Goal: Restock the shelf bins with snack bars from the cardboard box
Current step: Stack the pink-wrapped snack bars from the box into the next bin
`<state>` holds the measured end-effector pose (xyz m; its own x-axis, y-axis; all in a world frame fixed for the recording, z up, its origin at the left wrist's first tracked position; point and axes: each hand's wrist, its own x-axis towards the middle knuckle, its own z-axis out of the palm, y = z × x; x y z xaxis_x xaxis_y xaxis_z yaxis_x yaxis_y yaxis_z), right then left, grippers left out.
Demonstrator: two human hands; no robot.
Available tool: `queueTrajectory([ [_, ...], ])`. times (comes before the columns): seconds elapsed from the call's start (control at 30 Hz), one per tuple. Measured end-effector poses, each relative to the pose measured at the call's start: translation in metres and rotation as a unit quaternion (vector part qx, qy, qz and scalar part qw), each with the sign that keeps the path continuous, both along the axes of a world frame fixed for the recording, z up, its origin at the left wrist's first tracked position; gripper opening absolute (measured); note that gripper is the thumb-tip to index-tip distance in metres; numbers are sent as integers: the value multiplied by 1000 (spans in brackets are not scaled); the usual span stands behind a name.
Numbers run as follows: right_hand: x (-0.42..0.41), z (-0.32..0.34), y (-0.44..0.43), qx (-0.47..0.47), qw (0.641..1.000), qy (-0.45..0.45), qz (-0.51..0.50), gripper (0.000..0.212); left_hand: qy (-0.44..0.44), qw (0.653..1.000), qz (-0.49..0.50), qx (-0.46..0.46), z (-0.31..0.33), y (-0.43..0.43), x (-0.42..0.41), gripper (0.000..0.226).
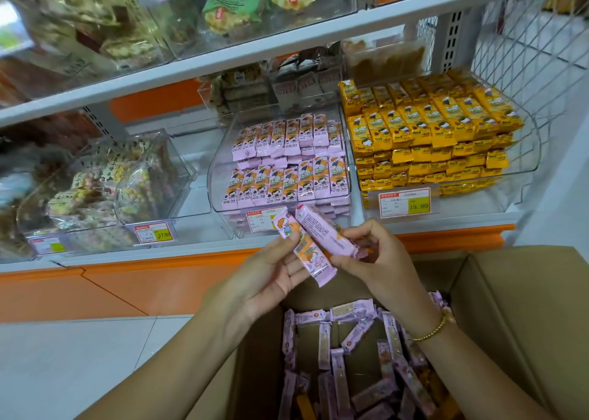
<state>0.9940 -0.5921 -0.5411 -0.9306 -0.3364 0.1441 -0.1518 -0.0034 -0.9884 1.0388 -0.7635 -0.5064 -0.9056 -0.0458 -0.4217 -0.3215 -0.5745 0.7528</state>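
Shelf (287, 46) blurred toward the left, its packets there hard to make out. Open cardboard box (510, 308) cut off at the bottom edge, its loose pink bars (338, 368) partly hidden behind both forearms. Clear bin (216, 177) on the lower shelf with two rows of pink bars, just beside a fuller yellow-bar bin (532, 152). Above the box, left hand (271, 273) palm-up, thumb gripping a face-up bar (306, 257). Right hand (379, 260) pinching the end of a second bar (325, 231) laid across the first. Price tag (261, 220) half covered by the held bars.
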Motion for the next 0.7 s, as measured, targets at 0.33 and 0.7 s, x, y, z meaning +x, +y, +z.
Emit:
queueTrajectory([
  [0.33, 6, -1, -3, 44, 985, 160, 52, 30, 54, 996, 50, -48, 10, -7, -10, 32],
  [0.7, -27, 43, -62, 213, 941, 249, -85, 44, 144, 940, 114, -287, 36, -37, -32, 26],
])
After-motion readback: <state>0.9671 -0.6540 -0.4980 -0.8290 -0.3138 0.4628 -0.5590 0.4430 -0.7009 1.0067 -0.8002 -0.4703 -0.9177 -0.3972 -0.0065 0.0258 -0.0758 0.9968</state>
